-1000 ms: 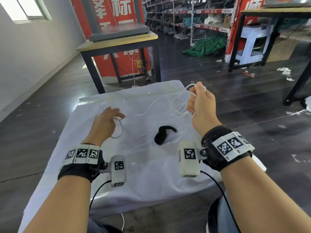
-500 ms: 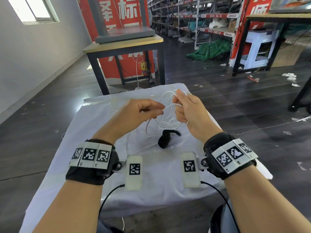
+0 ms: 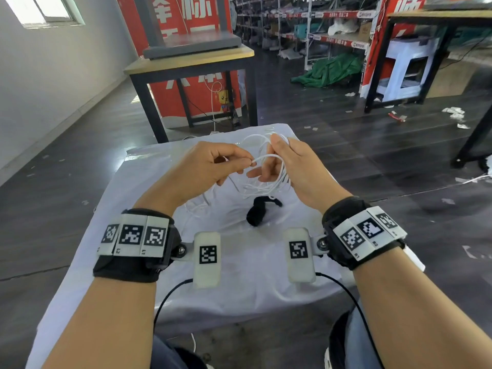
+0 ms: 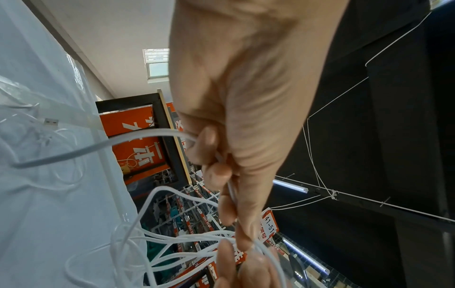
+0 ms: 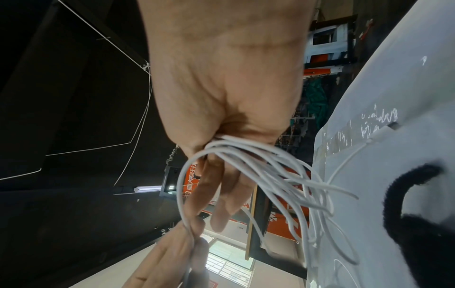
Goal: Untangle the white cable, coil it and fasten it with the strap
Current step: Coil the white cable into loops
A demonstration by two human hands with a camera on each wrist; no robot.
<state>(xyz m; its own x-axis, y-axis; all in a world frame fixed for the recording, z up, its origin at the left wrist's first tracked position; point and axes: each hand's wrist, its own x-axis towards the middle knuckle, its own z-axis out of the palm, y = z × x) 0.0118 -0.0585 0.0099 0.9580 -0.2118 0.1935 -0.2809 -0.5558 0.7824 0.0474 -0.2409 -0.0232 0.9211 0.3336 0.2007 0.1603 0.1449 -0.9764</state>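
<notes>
The thin white cable (image 3: 262,158) hangs in several loops above the table between my hands. My right hand (image 3: 282,161) holds the bundle of loops (image 5: 248,154) between thumb and palm, the other fingers loosely extended. My left hand (image 3: 234,163) pinches one strand (image 4: 138,136) with its fingertips, right beside the right hand. A USB plug (image 4: 51,122) of the cable lies on the cloth. The black strap (image 3: 259,211) lies curled on the white cloth just below the hanging loops, and its dark arc (image 5: 413,187) fills the right wrist view's right side.
The small table carries a white cloth under clear plastic (image 3: 239,275). Beyond it stands a wooden-topped table with black legs (image 3: 191,62) before a red banner. Dark floor with litter, shelving and another table (image 3: 439,20) lie to the right.
My left hand rose from the cloth at the left and came up to the right hand, bringing a strand. The right hand shifted left; the loops now hang gathered between both hands.
</notes>
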